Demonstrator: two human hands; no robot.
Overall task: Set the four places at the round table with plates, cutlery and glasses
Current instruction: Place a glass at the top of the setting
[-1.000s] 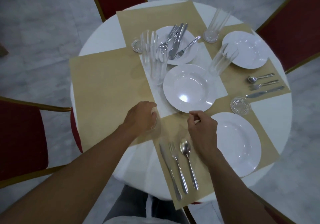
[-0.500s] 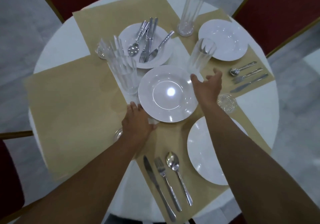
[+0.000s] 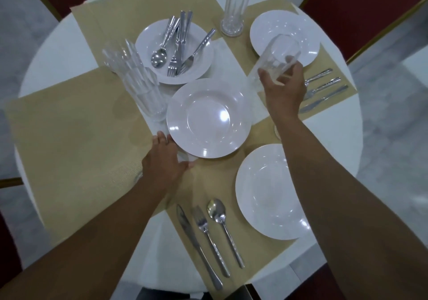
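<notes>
The plates (image 3: 208, 119) and table (image 3: 58, 52) are coloured white, the placemats (image 3: 69, 126) tan, the chairs (image 3: 359, 3) red edged with gold, the cutlery (image 3: 203, 228) silver; each glass (image 3: 143, 86) is ribbed and clear.

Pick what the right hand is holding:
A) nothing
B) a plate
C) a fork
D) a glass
D: the right hand has its fingers curled round a clear, tilted glass.

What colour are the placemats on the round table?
Plain tan rectangular placemats, clearest in the head view.
</notes>
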